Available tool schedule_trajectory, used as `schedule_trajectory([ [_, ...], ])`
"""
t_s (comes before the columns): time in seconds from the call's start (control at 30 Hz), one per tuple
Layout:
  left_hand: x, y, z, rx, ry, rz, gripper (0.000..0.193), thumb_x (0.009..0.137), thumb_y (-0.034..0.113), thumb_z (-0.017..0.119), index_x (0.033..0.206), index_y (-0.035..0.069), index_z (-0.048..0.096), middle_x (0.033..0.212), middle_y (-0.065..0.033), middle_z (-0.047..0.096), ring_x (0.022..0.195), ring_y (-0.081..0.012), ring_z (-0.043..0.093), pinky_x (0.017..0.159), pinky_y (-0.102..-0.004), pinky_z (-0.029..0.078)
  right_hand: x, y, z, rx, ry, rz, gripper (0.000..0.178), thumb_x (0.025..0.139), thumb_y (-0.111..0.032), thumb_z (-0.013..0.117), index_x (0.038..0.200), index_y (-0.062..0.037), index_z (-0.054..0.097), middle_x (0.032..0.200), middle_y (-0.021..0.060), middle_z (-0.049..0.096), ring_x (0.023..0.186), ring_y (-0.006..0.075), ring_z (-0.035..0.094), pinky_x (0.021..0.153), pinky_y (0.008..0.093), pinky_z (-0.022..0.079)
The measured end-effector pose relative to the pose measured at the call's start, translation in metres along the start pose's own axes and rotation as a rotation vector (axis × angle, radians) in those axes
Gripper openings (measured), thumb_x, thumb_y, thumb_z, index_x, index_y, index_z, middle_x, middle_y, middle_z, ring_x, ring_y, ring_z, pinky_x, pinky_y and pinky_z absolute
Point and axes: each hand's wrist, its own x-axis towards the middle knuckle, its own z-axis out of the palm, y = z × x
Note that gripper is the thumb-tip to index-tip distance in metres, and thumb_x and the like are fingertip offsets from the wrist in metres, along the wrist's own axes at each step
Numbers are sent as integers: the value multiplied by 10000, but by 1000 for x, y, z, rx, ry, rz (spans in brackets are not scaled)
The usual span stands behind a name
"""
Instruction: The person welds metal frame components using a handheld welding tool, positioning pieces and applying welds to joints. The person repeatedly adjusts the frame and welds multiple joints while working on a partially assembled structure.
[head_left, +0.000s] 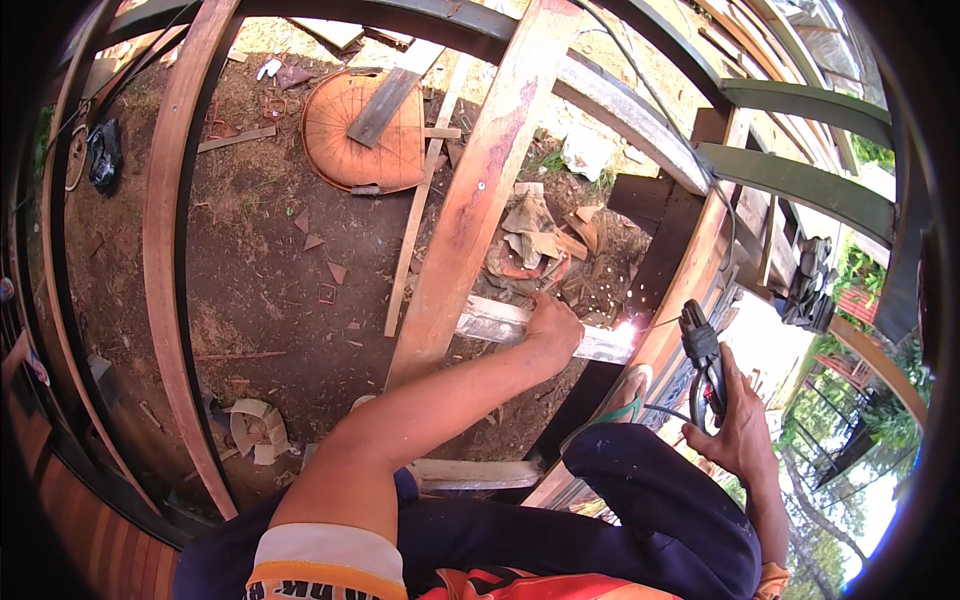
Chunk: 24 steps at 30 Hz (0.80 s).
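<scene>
A silvery metal bar [605,345] runs crosswise between a wooden-faced beam and the frame's dark right side. My left hand [553,328] is closed over the bar near its middle. In my right hand [742,420] is a black welding electrode holder [703,345], with a cable at its lower end. From its jaws a thin electrode [664,322] points left towards the bar's right end. A bright welding arc [628,332] glows there, and small sparks scatter above it. Just below the arc, my sandalled foot [632,390] rests on the frame.
Long beams [490,180] span the dirt ground below me. An orange round-ended panel [375,150] lies there with a board across it. Beside it are crumpled rags [530,235] and wood scraps. A dark cable [655,90] crosses the upper right, near green-grey rails [800,185].
</scene>
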Motion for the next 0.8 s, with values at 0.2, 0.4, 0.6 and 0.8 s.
schedule_trajectory([
  [0.2,-2,-1,19,151,173,36,447,872,241,724,1235,-19,706,1208,-162,720,1169,-342,657,1038,-583,448,-1,-6,7,64,29,33,1141,666,-199,837,1608,13,230,1107,292,648,926,449,697,853,500,568],
  [0.4,-67,-69,-53,405,399,328,463,949,289,653,1282,-32,645,1218,-157,706,1172,-318,649,1009,-452,500,2,10,33,4,268,-221,1096,662,-183,828,1588,30,282,1082,277,657,893,423,701,822,472,568],
  [0.6,-260,-192,-208,781,23,34,520,799,373,845,1116,8,654,1152,-112,669,1161,-266,630,1034,-409,492,-23,61,73,611,399,148,756,839,-256,722,1481,13,429,905,118,690,749,192,677,673,360,566],
  [0.8,-453,-206,-181,114,498,-566,578,900,291,787,1350,-16,594,1365,-190,623,1315,-319,579,1114,-451,438,-10,8,51,337,306,133,964,734,-287,825,1524,23,368,1036,230,668,946,357,677,883,448,544],
])
